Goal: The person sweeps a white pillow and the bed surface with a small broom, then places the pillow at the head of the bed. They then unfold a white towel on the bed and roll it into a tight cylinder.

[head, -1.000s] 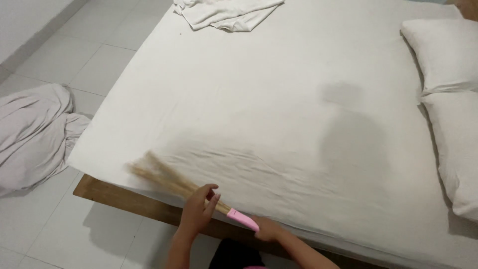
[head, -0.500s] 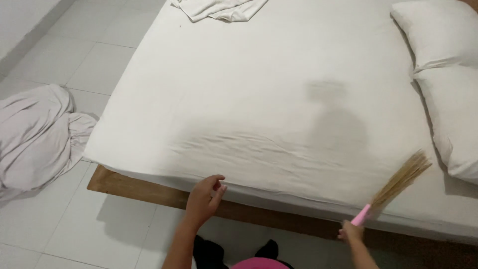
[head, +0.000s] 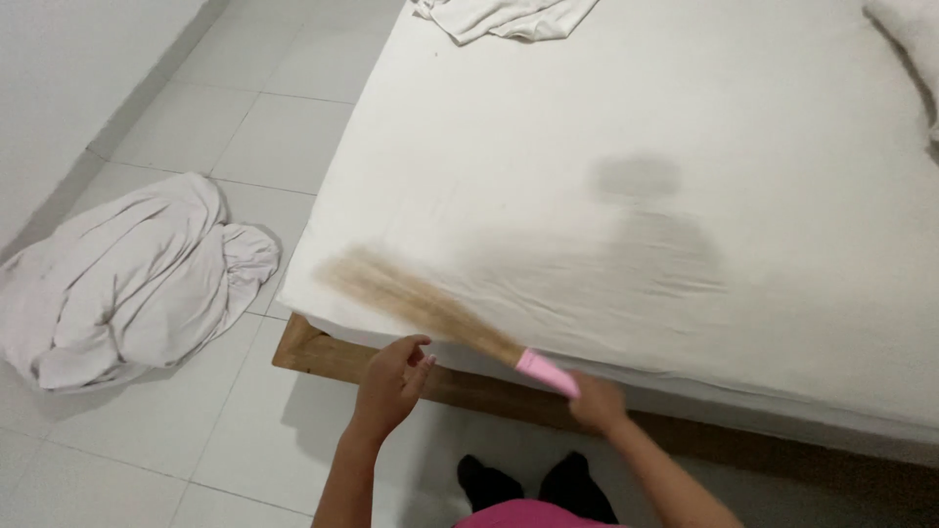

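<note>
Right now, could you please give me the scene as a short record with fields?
Setting: a bed with a white sheet on a wooden frame, white tiled floor.
Right hand: grips the pink handle of a straw hand broom; bristles blurred, lying over the near left corner of the sheet.
Left hand: open, holding nothing, close below the bristles by the mattress edge.
On the bed: crumpled white cloth at the far edge; pillow at the right.
On the floor: heap of white linen left of the bed.
</note>
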